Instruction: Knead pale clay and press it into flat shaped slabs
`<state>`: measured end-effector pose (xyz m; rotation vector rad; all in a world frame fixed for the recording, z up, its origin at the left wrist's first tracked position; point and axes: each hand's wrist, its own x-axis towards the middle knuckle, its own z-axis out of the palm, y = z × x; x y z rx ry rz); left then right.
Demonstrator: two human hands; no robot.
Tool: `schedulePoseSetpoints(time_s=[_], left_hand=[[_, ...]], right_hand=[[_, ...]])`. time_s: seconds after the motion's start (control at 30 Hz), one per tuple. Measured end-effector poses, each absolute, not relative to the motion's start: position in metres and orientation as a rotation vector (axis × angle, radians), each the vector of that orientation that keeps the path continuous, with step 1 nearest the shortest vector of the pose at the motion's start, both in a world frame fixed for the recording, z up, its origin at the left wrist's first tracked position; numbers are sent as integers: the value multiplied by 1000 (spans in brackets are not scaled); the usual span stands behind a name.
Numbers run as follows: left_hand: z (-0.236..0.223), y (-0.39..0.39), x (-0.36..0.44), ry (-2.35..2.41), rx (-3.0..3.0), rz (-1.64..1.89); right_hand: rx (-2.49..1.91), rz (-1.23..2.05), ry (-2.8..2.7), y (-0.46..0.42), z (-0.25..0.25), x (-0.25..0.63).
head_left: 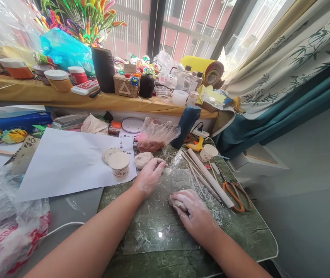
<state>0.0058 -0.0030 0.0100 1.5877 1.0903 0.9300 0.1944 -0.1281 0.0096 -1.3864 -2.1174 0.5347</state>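
Note:
My right hand, dusted with white, is closed round a pale lump of clay and rests over a clear sheet smeared with white residue. Farther forward, my left hand has its fingers curled and pinched together near the sheet's far edge; whatever is between the fingertips is too small to make out. Just beyond that hand lies a bigger pale clay lump. To its left, a paper cup with a pale top stands on a white paper sheet.
Right of the sheet lie a rolling pin, thin sticks and orange-handled scissors. Behind are a bag of reddish-brown material, a dark blue bottle, a yellow glue gun and another paper cup.

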Motion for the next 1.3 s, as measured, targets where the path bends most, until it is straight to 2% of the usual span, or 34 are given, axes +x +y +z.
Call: schedulePoseSetpoints(time_s=[0.23,0.47,0.6,0.8,0.97,1.3], left_hand=[[16,-4,6,1106,1579,914],[13,-2,8,1079,1583,955],[14,-3,8,1080,1561,959],[13,-2,8,1079,1570,946],[14,-2,7,1089,1564,938],[13,-2,8,1098,1566,923]], right_hand=[[-1780,553,-1735,-136,4,214],[-1513,426,-2080,-131,8,185],[-1613,272,-2126,-124,-1,186],[-1727,219,-2048,-110,-15,205],[-1797,160,-2004,-104,-9,210],[-1844,255,-2028,-106,-4,219]])
